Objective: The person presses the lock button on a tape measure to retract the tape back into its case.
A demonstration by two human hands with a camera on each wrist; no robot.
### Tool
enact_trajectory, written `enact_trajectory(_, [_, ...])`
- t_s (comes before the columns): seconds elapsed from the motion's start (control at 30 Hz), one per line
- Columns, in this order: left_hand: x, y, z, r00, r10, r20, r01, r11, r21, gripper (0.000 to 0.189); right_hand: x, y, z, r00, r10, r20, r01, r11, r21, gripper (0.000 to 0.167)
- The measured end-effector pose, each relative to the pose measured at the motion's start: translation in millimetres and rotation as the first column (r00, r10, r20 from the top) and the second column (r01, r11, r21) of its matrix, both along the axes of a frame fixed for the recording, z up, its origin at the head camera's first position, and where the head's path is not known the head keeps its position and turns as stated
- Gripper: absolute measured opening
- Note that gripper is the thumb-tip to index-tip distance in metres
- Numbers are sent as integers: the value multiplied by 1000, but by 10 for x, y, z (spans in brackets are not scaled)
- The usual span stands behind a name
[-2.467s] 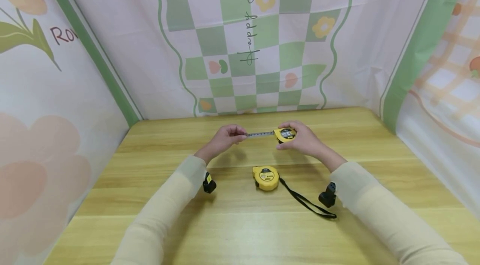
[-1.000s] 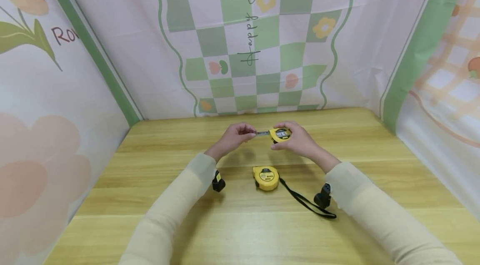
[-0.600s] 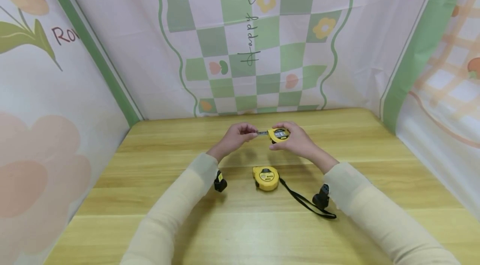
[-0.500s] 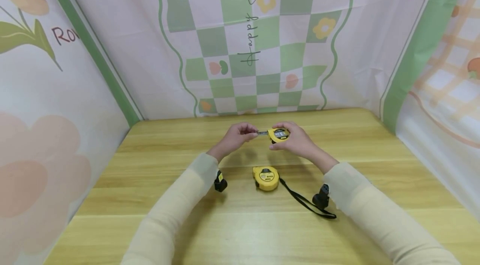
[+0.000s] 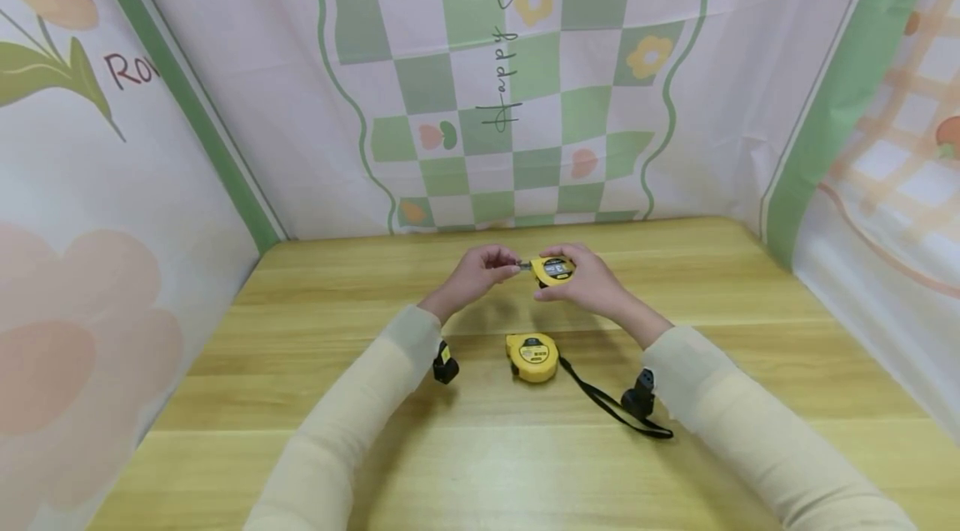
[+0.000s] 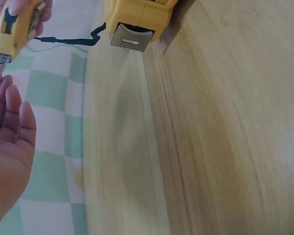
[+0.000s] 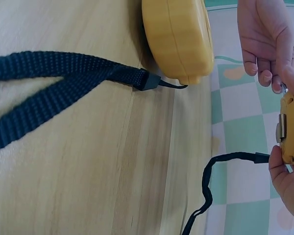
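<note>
My right hand [image 5: 588, 281] grips the yellow case of a small tape measure [image 5: 553, 271] above the far part of the table. Between thumb and fingers, my left hand [image 5: 472, 274] pinches the end of its metal blade [image 6: 3, 59]; only a short stretch shows outside the case. A black wrist strap [image 7: 206, 181] hangs from this tape measure in the right wrist view. Nearer on the table lies a second yellow tape measure [image 5: 532, 358], touched by neither hand. Its black strap [image 5: 615, 410] trails to the right, and its metal end hook [image 6: 131, 39] sits at the case mouth.
The wooden table [image 5: 480, 464] spreads under both arms. A patterned cloth backdrop [image 5: 517, 81] rises behind it, with cloth sides left and right. Small black cameras [image 5: 446, 364] are worn at both wrists, the right one just above the lying strap.
My hands have drawn closer together, the left moving right and the right slightly left. The exposed blade has shortened to a small stub. The lying tape measure has not moved.
</note>
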State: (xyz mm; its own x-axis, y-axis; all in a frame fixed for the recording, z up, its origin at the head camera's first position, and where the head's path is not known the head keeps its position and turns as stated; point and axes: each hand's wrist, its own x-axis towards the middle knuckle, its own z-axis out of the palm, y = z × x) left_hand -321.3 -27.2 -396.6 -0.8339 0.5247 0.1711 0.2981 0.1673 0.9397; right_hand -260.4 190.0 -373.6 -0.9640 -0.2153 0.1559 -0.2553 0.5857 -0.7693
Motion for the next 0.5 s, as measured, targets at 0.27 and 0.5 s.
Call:
enact_trajectory(0.27, [8, 21, 19, 1000, 6, 16, -6, 1000, 11, 15, 3, 0, 8, 1000, 7, 9, -7, 1000, -9, 73])
enact_trajectory(0.5, [23, 48, 18, 1000, 13, -3, -13, 1000, 2, 14, -6, -14, 4, 1000, 5, -7, -5, 1000, 4, 73])
